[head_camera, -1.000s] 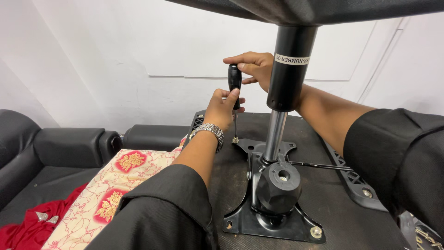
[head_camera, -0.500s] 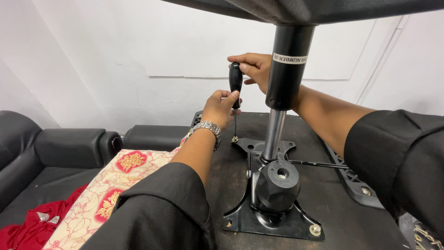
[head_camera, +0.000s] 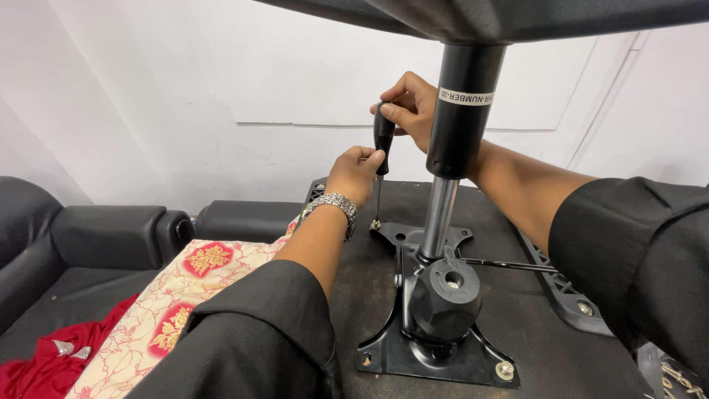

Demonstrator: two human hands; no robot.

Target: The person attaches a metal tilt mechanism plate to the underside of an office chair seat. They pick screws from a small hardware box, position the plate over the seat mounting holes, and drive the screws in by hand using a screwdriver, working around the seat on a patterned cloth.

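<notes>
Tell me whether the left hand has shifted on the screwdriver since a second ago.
Yes. The left hand has slid slightly down the screwdriver handle, judged against the gas cylinder.

Single head-worn view, angled forward and slightly down from close range. Both hands in mid-frame: left hand (head_camera: 356,171), right hand (head_camera: 410,108). Black sleeves filling lower edge. White wall (head_camera: 185,89) directly ahead, near. Underside of upturned chair seat (head_camera: 532,325) below.

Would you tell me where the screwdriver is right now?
In the head view, the screwdriver stands upright just left of the black column, held by both the left hand and right hand.
</notes>
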